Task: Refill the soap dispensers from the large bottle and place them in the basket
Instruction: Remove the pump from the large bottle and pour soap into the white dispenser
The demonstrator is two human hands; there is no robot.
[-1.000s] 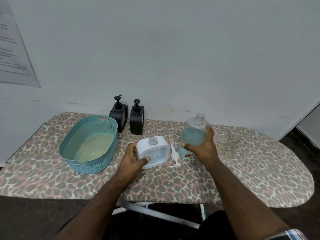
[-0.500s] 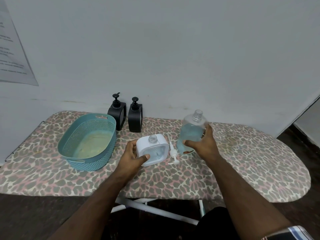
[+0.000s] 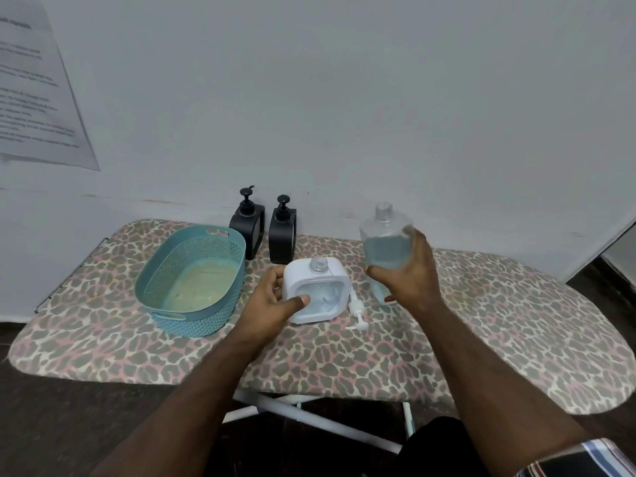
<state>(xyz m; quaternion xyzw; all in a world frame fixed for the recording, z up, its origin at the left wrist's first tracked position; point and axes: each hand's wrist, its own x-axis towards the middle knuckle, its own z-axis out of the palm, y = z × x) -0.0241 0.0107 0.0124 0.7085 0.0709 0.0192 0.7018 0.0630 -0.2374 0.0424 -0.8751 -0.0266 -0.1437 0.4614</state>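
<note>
Soap in the large bottle point(image 3: 387, 251), clear plastic gripped mid-body by the right hand point(image 3: 409, 273), likely makes it heavy and slippery. The uncapped white dispenser point(image 3: 315, 290) is steadied on the tabletop point(image 3: 481, 332) by the closed left hand point(image 3: 275, 301).

Setting: plain domestic or utility room. Evidence: ironing board point(image 3: 481, 304) with leopard-print cover serving as the counter, pushed against a bare painted wall point(image 3: 344, 98); dark floor point(image 3: 69, 425); printed paper sheet point(image 3: 34, 98) stuck to wall, text illegible.
</note>
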